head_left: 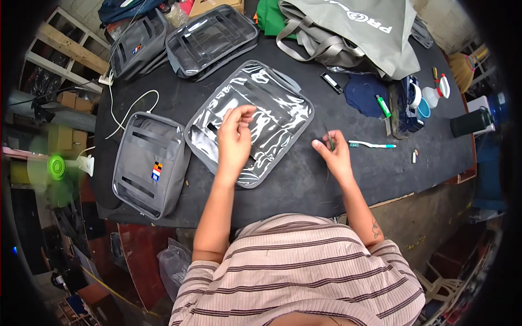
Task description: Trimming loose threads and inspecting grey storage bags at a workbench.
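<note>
A grey pouch with a clear plastic face (pixel 272 114) lies flat on the black table (pixel 380 174) in front of me. My left hand (pixel 235 137) hovers over its middle with fingers curled, thumb and forefinger pinched near the plastic; whether they grip anything is too small to tell. My right hand (pixel 333 152) rests on the table just right of the pouch, pinching a small dark thin tool (pixel 330 142) with a thread-like strand trailing down from it.
A closed grey pouch (pixel 149 163) lies at the left. Two more clear-faced pouches (pixel 209 38) sit at the back, beside a grey tote bag (pixel 359 27). A toothbrush (pixel 372 144), lighter (pixel 383 105), navy cloth (pixel 363 93), spray bottle (pixel 437 93), white cable (pixel 130 108) and dark cup (pixel 471 123) lie about.
</note>
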Action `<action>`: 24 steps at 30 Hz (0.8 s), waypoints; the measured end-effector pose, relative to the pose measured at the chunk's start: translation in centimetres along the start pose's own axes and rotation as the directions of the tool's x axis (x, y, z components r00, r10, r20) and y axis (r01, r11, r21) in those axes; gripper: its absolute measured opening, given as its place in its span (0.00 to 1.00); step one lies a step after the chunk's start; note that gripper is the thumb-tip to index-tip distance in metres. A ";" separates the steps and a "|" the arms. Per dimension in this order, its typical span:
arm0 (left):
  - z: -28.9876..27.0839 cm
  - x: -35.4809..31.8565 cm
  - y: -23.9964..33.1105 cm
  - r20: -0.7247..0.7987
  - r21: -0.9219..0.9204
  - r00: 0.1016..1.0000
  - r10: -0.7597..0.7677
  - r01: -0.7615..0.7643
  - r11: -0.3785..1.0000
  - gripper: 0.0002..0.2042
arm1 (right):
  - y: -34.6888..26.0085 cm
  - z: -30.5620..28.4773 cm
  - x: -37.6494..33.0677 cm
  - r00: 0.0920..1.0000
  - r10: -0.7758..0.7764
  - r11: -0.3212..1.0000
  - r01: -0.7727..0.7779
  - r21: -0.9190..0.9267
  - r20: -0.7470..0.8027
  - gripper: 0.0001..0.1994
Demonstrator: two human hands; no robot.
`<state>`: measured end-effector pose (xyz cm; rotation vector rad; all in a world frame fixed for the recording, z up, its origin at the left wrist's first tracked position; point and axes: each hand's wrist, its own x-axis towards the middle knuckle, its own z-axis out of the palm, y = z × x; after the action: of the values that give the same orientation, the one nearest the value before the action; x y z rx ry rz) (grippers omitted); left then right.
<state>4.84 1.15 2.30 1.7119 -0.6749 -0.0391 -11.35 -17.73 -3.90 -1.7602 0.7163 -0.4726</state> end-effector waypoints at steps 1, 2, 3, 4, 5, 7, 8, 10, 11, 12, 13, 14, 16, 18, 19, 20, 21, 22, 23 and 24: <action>-1.0 -0.4 -0.3 0.041 0.012 0.999 -0.016 0.016 1.000 0.13 | 0.1 0.4 -0.3 0.994 0.079 0.989 -0.087 0.115 0.075 0.18; -1.3 -1.2 -0.3 0.110 0.031 0.991 -0.081 0.078 0.996 0.11 | 0.2 1.3 -0.8 0.994 0.068 0.983 -0.081 0.166 0.083 0.18; -1.6 -1.8 0.0 0.178 0.054 0.973 -0.144 0.137 0.989 0.10 | 0.2 2.1 -1.2 0.990 0.074 0.975 -0.098 0.198 0.123 0.16; -1.5 -2.5 0.4 0.228 -0.007 0.963 -0.146 0.152 0.988 0.08 | 0.0 2.9 -1.5 0.984 0.079 0.967 -0.115 0.229 0.160 0.14; -1.2 -3.3 -0.1 0.284 0.024 0.940 -0.188 0.189 0.982 0.08 | -0.4 3.9 -1.8 0.975 0.104 0.928 -0.167 0.332 0.198 0.14; -0.7 -4.3 0.4 0.333 0.113 0.917 -0.221 0.194 0.974 0.10 | -1.4 5.3 -2.0 0.967 0.132 0.878 -0.216 0.428 0.218 0.14; -0.4 -4.8 -0.1 0.333 0.153 0.921 -0.200 0.157 0.976 0.13 | -1.5 5.7 -2.1 0.969 0.109 0.868 -0.201 0.454 0.222 0.13; 0.2 -5.5 -0.5 0.306 0.205 0.942 -0.142 0.081 0.975 0.16 | -0.7 6.1 -1.9 0.977 0.070 0.891 -0.153 0.428 0.202 0.13; 0.5 -5.7 -0.5 0.279 0.260 0.957 -0.081 0.006 0.966 0.18 | -0.3 6.3 -1.8 0.982 0.029 0.910 -0.103 0.401 0.186 0.12; 0.7 -5.6 0.4 0.298 0.297 0.955 -0.005 -0.088 0.951 0.23 | -0.2 6.3 -1.8 0.982 0.029 0.911 -0.102 0.400 0.186 0.12; 1.0 -5.7 0.4 0.339 0.375 0.941 0.005 -0.140 0.916 0.23 | 0.0 6.3 -1.8 0.982 0.031 0.898 -0.109 0.426 0.186 0.12; 1.3 -5.8 0.4 0.380 0.448 0.925 0.009 -0.193 0.873 0.24 | 0.0 6.2 -1.8 0.982 0.032 0.885 -0.116 0.452 0.188 0.13; 1.1 -5.9 -0.7 0.338 0.383 0.941 0.012 -0.149 0.912 0.17 | -0.2 6.3 -1.9 0.982 0.033 0.864 -0.122 0.488 0.187 0.13; 0.6 -5.8 -1.2 0.241 0.299 0.970 -0.037 -0.038 0.954 0.13 | -0.5 6.3 -1.9 0.982 0.037 0.843 -0.131 0.522 0.187 0.13; 0.4 -5.7 -1.0 0.241 0.300 0.970 -0.039 -0.036 0.953 0.13 | -0.9 6.2 -1.9 0.980 0.036 0.831 -0.138 0.539 0.195 0.13; 0.3 -5.5 -0.7 0.235 0.274 0.970 -0.058 -0.009 0.962 0.13 | -1.1 6.2 -1.9 0.978 0.036 0.819 -0.146 0.555 0.204 0.12; 0.1 -5.3 -0.2 0.230 0.246 0.970 -0.075 0.017 0.969 0.14 | -1.1 6.1 -1.9 0.978 0.037 0.819 -0.147 0.555 0.206 0.12; -0.2 -5.2 0.3 0.256 0.278 0.962 -0.096 0.022 0.960 0.13 | -1.1 6.0 -1.8 0.977 0.041 0.839 -0.148 0.523 0.210 0.12; -0.5 -5.4 0.3 0.255 0.279 0.962 -0.098 0.024 0.960 0.13 | -1.0 5.9 -1.8 0.976 0.046 0.859 -0.148 0.490 0.215 0.12; -1.0 -5.7 0.2 0.319 0.268 0.946 -0.061 -0.028 0.963 0.12 | -1.1 5.9 -1.9 0.975 0.047 0.859 -0.150 0.490 0.217 0.12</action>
<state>0.42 4.57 0.92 1.9970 -0.9443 -0.2570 -8.72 -12.06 -4.48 -1.2458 0.4814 -0.3654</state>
